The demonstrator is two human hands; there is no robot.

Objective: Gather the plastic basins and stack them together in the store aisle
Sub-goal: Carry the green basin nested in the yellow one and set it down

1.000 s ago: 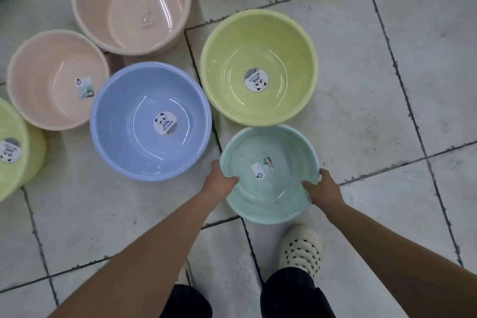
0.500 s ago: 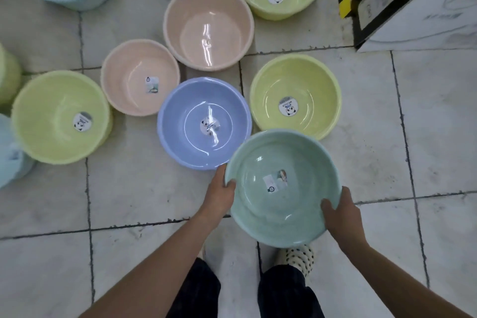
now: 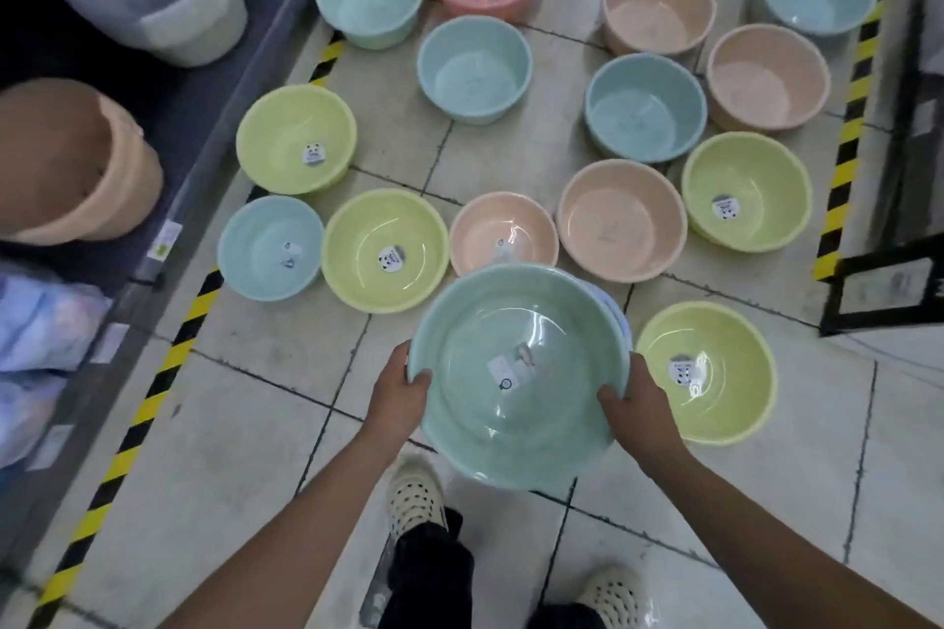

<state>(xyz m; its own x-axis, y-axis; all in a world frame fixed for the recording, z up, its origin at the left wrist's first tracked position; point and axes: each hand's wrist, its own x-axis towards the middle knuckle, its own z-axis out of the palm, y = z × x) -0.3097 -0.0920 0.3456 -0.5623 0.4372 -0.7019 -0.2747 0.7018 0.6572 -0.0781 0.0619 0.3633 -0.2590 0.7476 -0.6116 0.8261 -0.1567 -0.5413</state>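
Mint-green basin (image 3: 516, 373), a moment ago resting on the floor (image 3: 245, 424), is now lifted, my left hand (image 3: 401, 391) and right hand (image 3: 636, 404) clamped on its rim. It hangs over the periwinkle basin (image 3: 618, 314), so nesting them looks like my next step.

A blue basin (image 3: 615, 309) shows only a rim sliver behind the green basin (image 3: 516, 373).
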